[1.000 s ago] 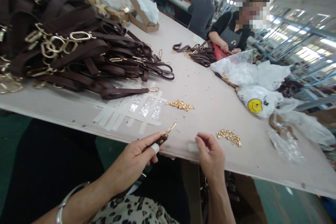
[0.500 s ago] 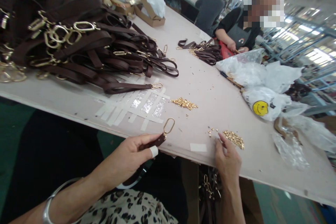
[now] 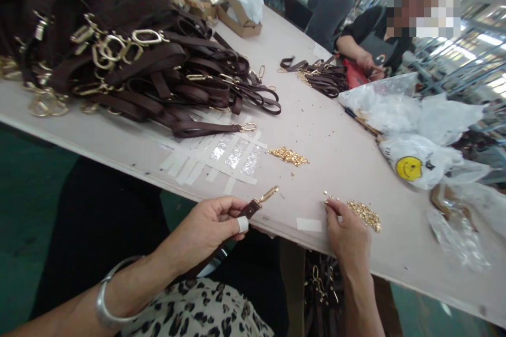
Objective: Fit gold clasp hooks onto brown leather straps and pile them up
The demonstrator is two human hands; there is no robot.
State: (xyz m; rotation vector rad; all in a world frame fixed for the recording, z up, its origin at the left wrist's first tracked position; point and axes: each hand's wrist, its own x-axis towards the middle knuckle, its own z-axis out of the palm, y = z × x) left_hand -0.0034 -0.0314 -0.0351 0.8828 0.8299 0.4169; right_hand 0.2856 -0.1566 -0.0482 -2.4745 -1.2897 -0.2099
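Between the thumb and fingers of my left hand [image 3: 221, 221] is the end of a dark brown leather strap [image 3: 250, 209]. A small hole shows in the leather, and a gold oval clasp [image 3: 269, 194] sticks out past the fingertips. White tape wraps my left thumb. My right hand [image 3: 350, 231] rests low over the table, its fingertips drawn together at a few loose small gold rivet parts [image 3: 326, 193]. Whether a part is pinched there is hidden. Just beyond that hand lies a heap of gold rivet parts [image 3: 366, 214]; a second gold heap [image 3: 288, 156] lies farther left.
A big pile of brown straps [image 3: 146, 63] with gold rings covers the left of the table [image 3: 292, 131]. Clear plastic bags [image 3: 411, 152] lie along the right. A co-worker [image 3: 379, 47] works across the table by a smaller strap bundle [image 3: 324, 78]. More straps [image 3: 322, 284] hang below the edge.
The left hand has turned the strap end, so the clasp now shows nearly edge-on and the hole is visible. My right fingers have closed down onto the loose gold parts. The whole view has shifted.
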